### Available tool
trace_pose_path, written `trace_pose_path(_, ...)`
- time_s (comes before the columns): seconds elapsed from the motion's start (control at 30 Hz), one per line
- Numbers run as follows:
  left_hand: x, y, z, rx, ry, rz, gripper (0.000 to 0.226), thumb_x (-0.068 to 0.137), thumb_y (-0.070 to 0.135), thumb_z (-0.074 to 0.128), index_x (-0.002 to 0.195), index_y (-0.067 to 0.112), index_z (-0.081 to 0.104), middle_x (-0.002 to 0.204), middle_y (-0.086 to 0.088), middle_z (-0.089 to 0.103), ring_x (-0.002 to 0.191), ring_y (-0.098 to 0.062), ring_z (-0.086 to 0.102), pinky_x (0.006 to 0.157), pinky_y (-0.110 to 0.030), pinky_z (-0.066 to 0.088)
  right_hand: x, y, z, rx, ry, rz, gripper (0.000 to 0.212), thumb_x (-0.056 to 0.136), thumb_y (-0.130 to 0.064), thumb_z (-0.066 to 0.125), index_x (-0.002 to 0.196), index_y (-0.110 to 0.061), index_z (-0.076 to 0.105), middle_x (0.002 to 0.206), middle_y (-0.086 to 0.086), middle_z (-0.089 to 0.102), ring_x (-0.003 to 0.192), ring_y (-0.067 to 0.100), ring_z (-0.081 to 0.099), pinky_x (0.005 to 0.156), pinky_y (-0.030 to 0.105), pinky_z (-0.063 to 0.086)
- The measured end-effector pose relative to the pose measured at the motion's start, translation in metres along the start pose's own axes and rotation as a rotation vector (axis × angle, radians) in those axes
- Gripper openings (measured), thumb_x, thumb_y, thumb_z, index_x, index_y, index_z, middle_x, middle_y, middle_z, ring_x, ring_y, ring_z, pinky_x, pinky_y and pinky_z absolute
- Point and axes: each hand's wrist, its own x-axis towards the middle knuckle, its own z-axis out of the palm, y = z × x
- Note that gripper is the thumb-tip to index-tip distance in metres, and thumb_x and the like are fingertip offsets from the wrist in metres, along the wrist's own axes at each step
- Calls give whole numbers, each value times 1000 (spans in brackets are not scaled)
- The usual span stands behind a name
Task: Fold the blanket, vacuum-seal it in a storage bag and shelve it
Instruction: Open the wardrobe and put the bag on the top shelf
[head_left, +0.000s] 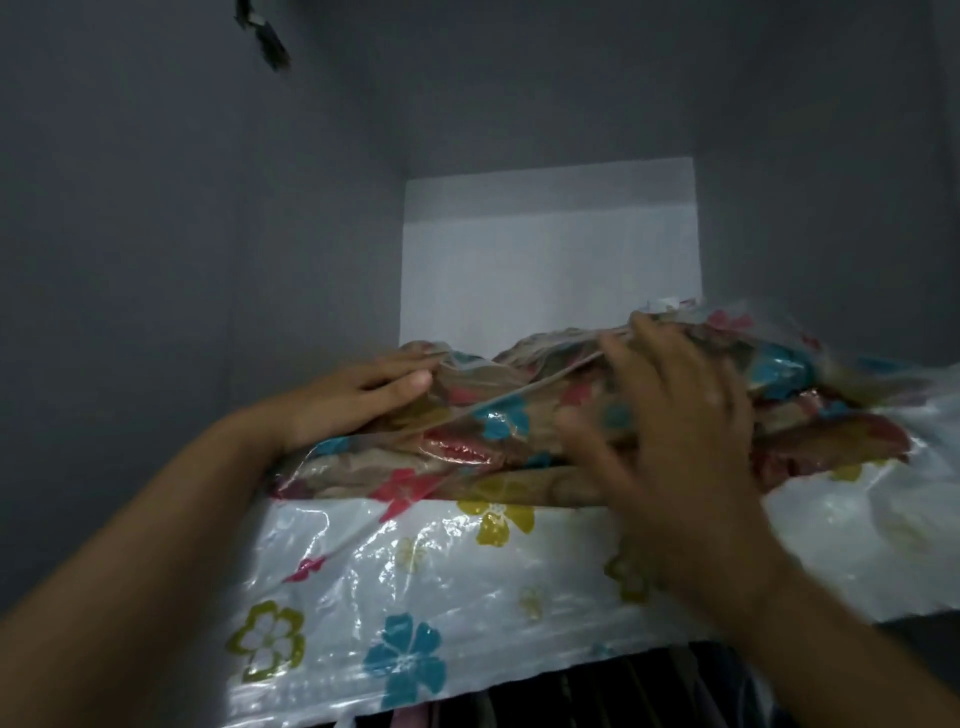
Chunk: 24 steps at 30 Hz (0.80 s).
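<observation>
A clear storage bag (395, 587) printed with blue, red and yellow flowers lies on a white shelf (550, 270) inside a grey cupboard. The flattened blanket (467, 431), brown and red, fills the bag's far half. The bag's empty near end hangs over the shelf's front edge. My left hand (358, 400) lies flat with straight fingers against the left end of the packed blanket. My right hand (670, 415) rests spread on top of it, fingertips at the far upper edge of the plastic.
Grey cupboard walls (208, 234) close in on the left, the right and above. A white back panel stands behind the bag. Dark hanging clothes (597, 691) show below the shelf. A dark object (267, 36) hangs at the top left.
</observation>
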Motion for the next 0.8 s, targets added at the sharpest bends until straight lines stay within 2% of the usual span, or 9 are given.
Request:
trace_pose_path(0.07, -2, 3, 2, -37, 21, -23, 106, 42, 102, 40, 134, 51, 48, 119, 37, 48, 101, 18, 51, 89, -10, 39, -36, -21, 17, -19, 21, -8, 86, 81, -84, 13, 148, -33, 30, 161, 1, 17, 149, 20, 12, 118, 45, 0)
trace_pose_path(0.13, -3, 4, 4, -59, 34, -55, 99, 49, 100, 36, 134, 51, 49, 119, 33, 50, 105, 11, 52, 94, -17, 39, -45, -18, 40, -61, -17, 13, 90, 79, -86, 16, 149, -32, 30, 161, 6, 17, 148, 23, 13, 116, 47, 2)
trace_pose_path(0.3, -8, 16, 11, -165, -16, -30, 48, 82, 72, 31, 109, 52, 66, 104, 35, 67, 99, 10, 64, 83, -8, 46, 1, 18, 62, -41, 38, -101, 88, 81, -83, 19, 150, -29, 29, 161, 4, 18, 148, 19, 9, 117, 42, -10)
trace_pose_path(0.4, -5, 25, 20, -218, -2, -1, 59, 81, 81, 34, 116, 46, 65, 126, 15, 65, 118, -10, 62, 106, -35, 41, 17, 45, 62, 58, 15, -121, 87, 81, -84, 14, 151, -33, 23, 161, -1, 14, 148, 16, 7, 115, 35, -17)
trace_pose_path(0.47, 4, 27, 31, -87, 38, 112, 72, 76, 90, 27, 125, 48, 58, 138, 20, 54, 131, -7, 49, 117, -39, 29, 21, 66, 60, 132, -33, -126, 85, 81, -85, 13, 150, -35, 20, 161, -3, 14, 149, 15, 6, 116, 36, -15)
trace_pose_path(0.6, 17, 56, 51, 17, 93, 125, 69, 71, 88, 28, 113, 45, 61, 118, 37, 48, 118, 9, 45, 105, -19, 27, 25, 102, 53, 195, -124, -107, 86, 80, -85, 10, 149, -34, 15, 159, -7, 15, 148, 9, 7, 118, 35, -7)
trace_pose_path(0.67, 28, 58, 52, -71, 102, 160, 85, 61, 96, 34, 110, 36, 69, 110, 36, 52, 118, 8, 49, 99, -14, 31, 32, 118, 46, 178, -183, -41, 93, 77, -87, 9, 150, -31, 13, 160, -4, 13, 147, 9, 5, 119, 36, -3)
trace_pose_path(0.73, 13, 69, 47, 24, 41, 178, 64, 62, 97, 23, 105, 66, 59, 98, 53, 52, 102, 30, 46, 86, -1, 33, 31, 132, 40, 120, -226, 24, 104, 72, -91, 6, 153, -26, 11, 162, 0, 9, 149, 13, 2, 121, 41, -2)
trace_pose_path(0.8, -5, 75, 46, -73, 61, 218, 56, 56, 99, 25, 99, 76, 54, 100, 56, 52, 97, 32, 48, 83, -1, 36, 21, 132, 31, 49, -191, 117, 107, 70, -92, 10, 154, -26, 9, 163, 0, 7, 150, 18, 1, 121, 44, -3)
